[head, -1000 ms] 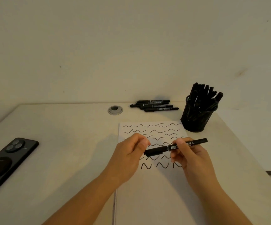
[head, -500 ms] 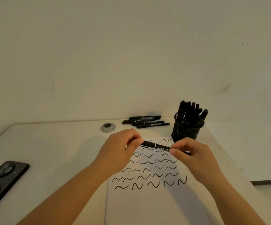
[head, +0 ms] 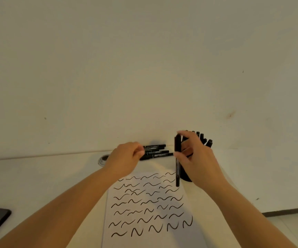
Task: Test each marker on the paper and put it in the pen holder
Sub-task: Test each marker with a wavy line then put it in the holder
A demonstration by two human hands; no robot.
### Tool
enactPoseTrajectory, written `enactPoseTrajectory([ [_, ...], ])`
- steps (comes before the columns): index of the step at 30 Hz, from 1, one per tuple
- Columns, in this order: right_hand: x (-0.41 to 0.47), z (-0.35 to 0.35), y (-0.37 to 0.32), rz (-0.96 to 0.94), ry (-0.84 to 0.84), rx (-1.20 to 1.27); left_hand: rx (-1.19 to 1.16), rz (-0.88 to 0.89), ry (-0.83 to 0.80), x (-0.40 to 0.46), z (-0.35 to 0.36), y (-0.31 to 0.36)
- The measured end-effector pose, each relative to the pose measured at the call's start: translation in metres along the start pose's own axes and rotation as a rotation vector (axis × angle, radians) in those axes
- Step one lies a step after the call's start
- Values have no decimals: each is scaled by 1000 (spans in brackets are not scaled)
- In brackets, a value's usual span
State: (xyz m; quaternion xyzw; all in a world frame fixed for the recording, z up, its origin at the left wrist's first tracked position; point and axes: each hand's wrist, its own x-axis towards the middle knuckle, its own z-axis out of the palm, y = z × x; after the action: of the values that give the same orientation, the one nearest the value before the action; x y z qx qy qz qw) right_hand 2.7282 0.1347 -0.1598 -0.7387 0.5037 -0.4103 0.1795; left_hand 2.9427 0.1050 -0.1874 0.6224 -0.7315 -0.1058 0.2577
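Paper: the paper [head: 150,212] lies nearest on the bench [head: 42,178], covered in rows of test squiggles.
Right grip: the right hand [head: 196,158] pinches the marker [head: 177,163] between thumb and fingers.
Marker axis: upright, long axis running twelve to six, lower end hanging just over the paper's far right corner.
Key relation: the pen holder [head: 202,140] sits directly behind the right hand, at about one o'clock from the marker (mostly hidden by the hand), so the right hand is plainly the nearer one for the drop.
Left grip: the left hand [head: 125,158] has curled fingers at the near end of the loose markers [head: 156,151]; whether it has hold of one, I cannot tell.
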Motion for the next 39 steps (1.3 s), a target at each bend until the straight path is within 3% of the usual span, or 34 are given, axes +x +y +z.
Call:
enactPoseTrajectory([
  [4,17,-12,4,2,182,92,139,-111,-109,29,15,-45],
  [10,32,-20,11,9,414,146,333,-74,-161,49,32,-74],
  [15,34,-12,22,26,373,65,435,-47,-171,53,43,-77],
  [30,24,19,47,51,253,-246,413,-28,-105,43,51,-84],
  [34,23,14,41,0,257,-305,239,-152,-65,32,36,-71],
  [37,11,11,23,-98,430,-183,-213,-212,-30,13,18,-45],
  [39,-4,16,7,-43,416,33,-430,-172,-42,-10,8,-24],
])
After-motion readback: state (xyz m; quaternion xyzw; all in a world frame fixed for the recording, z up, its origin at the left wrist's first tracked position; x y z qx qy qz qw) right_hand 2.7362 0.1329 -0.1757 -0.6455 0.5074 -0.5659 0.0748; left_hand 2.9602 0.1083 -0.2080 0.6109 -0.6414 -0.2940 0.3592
